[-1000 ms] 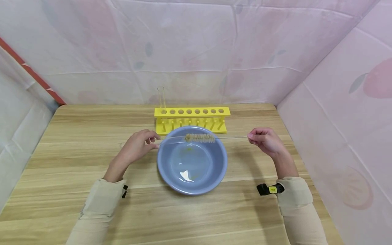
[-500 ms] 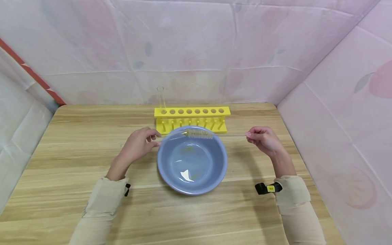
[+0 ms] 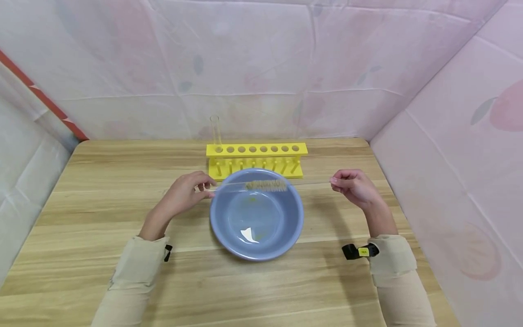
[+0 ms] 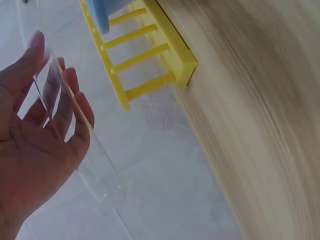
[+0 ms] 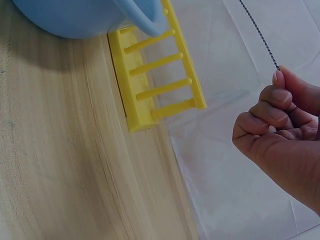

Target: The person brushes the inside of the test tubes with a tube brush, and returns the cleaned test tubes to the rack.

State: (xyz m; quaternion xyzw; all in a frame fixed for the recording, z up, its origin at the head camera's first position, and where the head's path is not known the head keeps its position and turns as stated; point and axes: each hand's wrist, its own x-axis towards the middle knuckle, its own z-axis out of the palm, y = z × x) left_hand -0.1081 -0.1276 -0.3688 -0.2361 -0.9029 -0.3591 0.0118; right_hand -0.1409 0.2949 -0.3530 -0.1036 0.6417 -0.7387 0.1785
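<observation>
My left hand [image 3: 185, 194] holds a clear glass test tube [image 4: 102, 170] between thumb and fingers; its rounded end sticks out past the fingers in the left wrist view. My right hand [image 3: 356, 190] pinches the twisted wire handle [image 5: 260, 36] of a test tube brush [image 3: 267, 185]. Above the far part of a blue basin [image 3: 297, 213], the tan bristles lie level in line with the tube. The bristles' left end is at the tube's mouth; how far it reaches inside, I cannot tell. Shallow water with yellowish spots shows in the basin.
A yellow test tube rack [image 3: 257, 151] stands directly behind the basin, with another clear test tube [image 3: 216, 131] upright in its leftmost hole. The wooden table [image 3: 253, 290] is bounded by pale, fruit-printed cloth [image 3: 253, 63] behind and at the sides.
The brush and tube have risen slightly toward the rack and come back down. My right hand has shifted a little left, then right again. Both grips are unchanged.
</observation>
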